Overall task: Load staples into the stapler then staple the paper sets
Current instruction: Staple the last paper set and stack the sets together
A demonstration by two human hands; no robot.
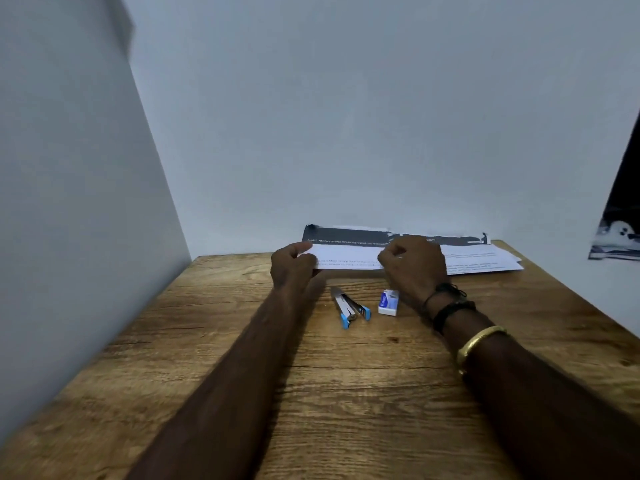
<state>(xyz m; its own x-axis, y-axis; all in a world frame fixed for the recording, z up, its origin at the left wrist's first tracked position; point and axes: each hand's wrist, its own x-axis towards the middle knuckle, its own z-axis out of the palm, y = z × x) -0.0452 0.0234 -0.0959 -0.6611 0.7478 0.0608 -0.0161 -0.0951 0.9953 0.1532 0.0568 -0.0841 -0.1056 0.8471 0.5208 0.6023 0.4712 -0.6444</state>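
A set of printed white sheets [346, 256] with a dark header band lies at the far edge of the wooden table [214, 341], against the wall. My left hand [292, 266] grips its left end. My right hand [412, 265] pinches the set near its middle. A small stapler [349, 306] with blue ends lies hinged open on the table just in front of the paper, between my forearms. A small white and blue staple box [388, 302] stands right of the stapler, beside my right wrist.
More printed sheets [485, 259] fan out at the back right of the table. A grey wall rises behind and a panel closes the left side. A dark picture [616, 233] hangs past the table's right edge.
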